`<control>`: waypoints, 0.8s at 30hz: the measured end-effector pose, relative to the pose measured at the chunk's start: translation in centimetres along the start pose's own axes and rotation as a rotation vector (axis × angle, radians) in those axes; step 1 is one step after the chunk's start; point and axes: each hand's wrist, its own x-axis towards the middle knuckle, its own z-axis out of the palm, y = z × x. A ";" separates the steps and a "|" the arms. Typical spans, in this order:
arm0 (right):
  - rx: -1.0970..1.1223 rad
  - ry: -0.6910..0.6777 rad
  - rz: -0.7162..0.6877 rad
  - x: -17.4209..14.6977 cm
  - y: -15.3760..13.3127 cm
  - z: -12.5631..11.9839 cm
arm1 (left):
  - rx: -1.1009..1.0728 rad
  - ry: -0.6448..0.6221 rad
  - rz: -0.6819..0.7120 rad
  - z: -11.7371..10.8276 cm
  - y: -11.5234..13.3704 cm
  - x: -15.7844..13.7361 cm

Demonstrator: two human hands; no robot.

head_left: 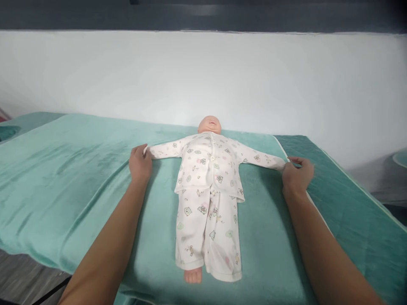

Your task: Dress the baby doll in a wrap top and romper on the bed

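Observation:
A baby doll [210, 125] lies on its back, dressed in a white printed pajama top [203, 163] and matching pajama pants [206, 228]. Both sleeves are stretched out sideways. My left hand [140, 163] is closed on the cuff end of the sleeve [163, 150] on the left. At the other side, my right hand [297, 173] pinches the cuff end of the right-hand sleeve [263, 160]. The doll's own hands are hidden. One bare foot [193, 275] sticks out of the left pant leg; the other foot does not show. A button sits on the top's front.
A light green blanket [95, 169] with some creases lies under the doll. Darker green cloth [359, 203] covers the right side. Behind the doll's head rises a white wall [203, 76]. Grey floor [22, 275] shows at the lower left.

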 end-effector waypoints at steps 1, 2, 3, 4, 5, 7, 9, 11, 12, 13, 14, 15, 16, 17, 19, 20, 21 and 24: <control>0.000 0.034 0.010 -0.1 -0.2 0.0 | -0.007 0.017 0.005 0.0 -0.1 0.0; 0.001 0.058 0.015 -0.1 -0.4 0.0 | -0.014 0.029 0.006 0.0 -0.1 0.0; 0.005 0.065 0.012 -0.2 -0.6 0.0 | -0.017 0.039 0.003 0.0 -0.1 0.0; 0.010 0.056 0.001 -0.3 -0.7 0.1 | -0.017 0.046 -0.002 0.0 -0.2 0.0; 0.015 0.037 -0.012 -0.3 -0.8 0.2 | -0.016 0.053 -0.010 -0.1 -0.2 0.0; 0.021 -0.019 -0.040 -0.4 -0.9 0.3 | -0.022 0.068 -0.032 -0.1 -0.1 0.0; 0.010 -0.073 -0.075 -0.5 -1.0 0.4 | -0.036 0.085 -0.050 -0.2 -0.1 0.0; -0.027 -0.095 -0.112 -0.7 -1.2 0.3 | -0.051 0.099 -0.065 -0.2 -0.1 0.1; -0.049 -0.094 -0.135 -0.8 -1.4 0.2 | -0.056 0.102 -0.071 -0.3 -0.1 0.1; -0.068 -0.086 -0.165 -1.0 -1.7 0.1 | -0.060 0.105 -0.077 -0.3 -0.1 0.1; -0.075 -0.078 -0.200 -1.2 -2.1 0.0 | -0.063 0.111 -0.083 -0.2 -0.1 0.2; -0.072 -0.073 -0.243 -1.5 -2.7 0.0 | -0.065 0.116 -0.090 -0.2 -0.1 0.2; -0.056 -0.075 -0.290 -1.9 -3.2 -0.1 | -0.067 0.123 -0.097 -0.2 -0.1 0.2; -0.031 -0.083 -0.336 -2.3 -3.9 -0.1 | -0.069 0.129 -0.104 -0.2 -0.1 0.3; 0.034 -0.122 -0.400 -3.3 -5.3 0.0 | -0.073 0.137 -0.115 -0.1 -0.1 0.3; 0.073 -0.151 -0.411 -3.8 -6.1 0.1 | -0.073 0.139 -0.118 0.0 -0.1 0.3; 0.117 -0.182 -0.410 -4.4 -6.9 0.3 | -0.072 0.139 -0.120 0.0 -0.1 0.4; 0.275 -0.324 -0.372 -5.9 -10.0 1.0 | -0.068 0.143 -0.132 0.1 0.0 0.5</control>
